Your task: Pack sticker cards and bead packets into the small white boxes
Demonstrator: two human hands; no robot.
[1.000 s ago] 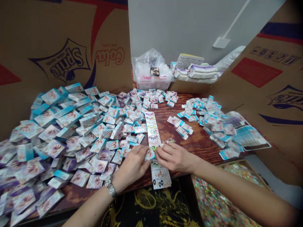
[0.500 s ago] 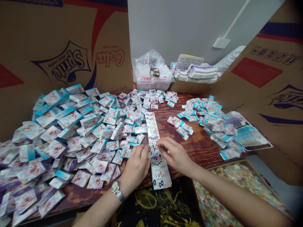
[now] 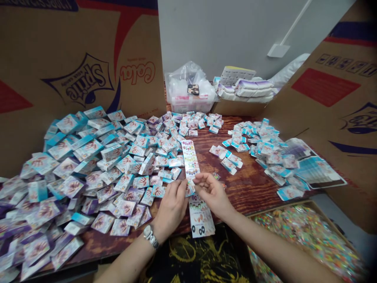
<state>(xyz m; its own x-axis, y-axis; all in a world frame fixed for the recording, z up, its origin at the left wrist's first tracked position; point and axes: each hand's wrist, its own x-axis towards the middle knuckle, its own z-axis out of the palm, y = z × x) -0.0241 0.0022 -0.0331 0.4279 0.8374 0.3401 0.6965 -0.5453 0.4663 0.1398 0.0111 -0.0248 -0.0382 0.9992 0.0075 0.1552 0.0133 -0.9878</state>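
A small blue-and-white cardboard box (image 3: pixel 189 189) is held between my hands near the table's front edge. My left hand (image 3: pixel 173 202) wraps its fingers round the left side of the box. My right hand (image 3: pixel 214 196) is curled, with thumb and forefinger pinched at the box's upper end; the fingertips hide what is there. Under and beyond the hands lies a strip of printed paper (image 3: pixel 191 159) with rows of coloured pictures. More printed leaflets (image 3: pixel 202 220) fan out towards me, past the table edge. Small clear packets (image 3: pixel 216 176) lie just beside my right hand.
A large heap of small boxes (image 3: pixel 97 165) covers the left side. Flatter boxes (image 3: pixel 265 145) lie at right, near stacked flat cartons (image 3: pixel 319 167). A carton of colourful packets (image 3: pixel 306 236) sits lower right. Big cardboard boxes (image 3: pixel 88 39) and a plastic tub (image 3: pixel 191 104) stand behind.
My right hand has shifted slightly left and its fingers have curled more at the box's end. Small packets beside it now show. The view has moved a little.
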